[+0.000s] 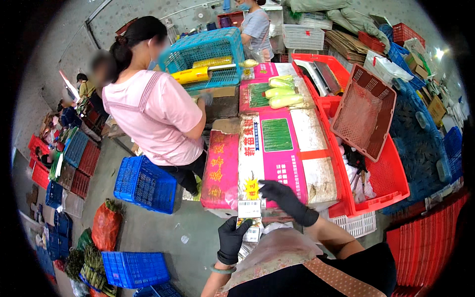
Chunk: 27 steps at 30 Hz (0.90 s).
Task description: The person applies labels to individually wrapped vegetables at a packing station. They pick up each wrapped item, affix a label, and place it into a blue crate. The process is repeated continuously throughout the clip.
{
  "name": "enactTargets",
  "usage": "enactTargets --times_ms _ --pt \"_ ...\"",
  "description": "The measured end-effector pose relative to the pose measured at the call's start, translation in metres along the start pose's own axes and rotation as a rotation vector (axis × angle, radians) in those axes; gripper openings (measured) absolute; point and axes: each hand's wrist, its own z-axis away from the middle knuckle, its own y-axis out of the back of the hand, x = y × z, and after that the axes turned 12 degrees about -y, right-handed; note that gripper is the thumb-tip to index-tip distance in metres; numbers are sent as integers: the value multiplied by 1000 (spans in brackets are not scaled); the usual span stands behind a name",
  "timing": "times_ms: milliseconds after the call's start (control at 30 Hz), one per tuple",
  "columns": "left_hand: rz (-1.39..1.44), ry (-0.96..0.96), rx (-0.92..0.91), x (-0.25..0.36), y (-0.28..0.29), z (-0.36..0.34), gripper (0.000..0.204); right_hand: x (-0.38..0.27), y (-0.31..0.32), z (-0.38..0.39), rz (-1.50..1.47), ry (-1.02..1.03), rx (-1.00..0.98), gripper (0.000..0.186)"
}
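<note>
My left hand (231,240), in a black glove, grips a strip of white printed labels (249,209) close to my body. The strip rises past the near edge of a pink and white carton (247,163). Reaching over that same edge is my right hand (286,198), also black-gloved. Its fingers stretch leftward, just above and right of the strip, and nothing shows in them. Several pale green zucchini (283,94) lie together on the far part of the carton surface.
Red crates (388,185) stand along the right, with a brown crate (364,111) tilted across them. A person in pink (148,106) works at the left, beside a teal crate (232,42) holding yellow rolls (190,75). A blue crate (144,184) sits on the floor.
</note>
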Motion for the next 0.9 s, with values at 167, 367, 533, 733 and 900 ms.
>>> enactTargets --times_ms 167,367,533,733,900 --pt "-121 34 -35 -16 20 -36 17 13 139 -104 472 206 487 43" --pt "-181 245 127 -33 56 -66 15 -29 268 -254 722 353 756 53" --pt "212 377 225 -74 41 -105 21 -102 343 -368 715 420 728 64" --pt "-303 514 190 -97 -19 -153 18 -157 397 -476 1107 419 633 79" --pt "-124 482 331 -137 -32 -140 25 -178 423 -534 1191 290 460 79"
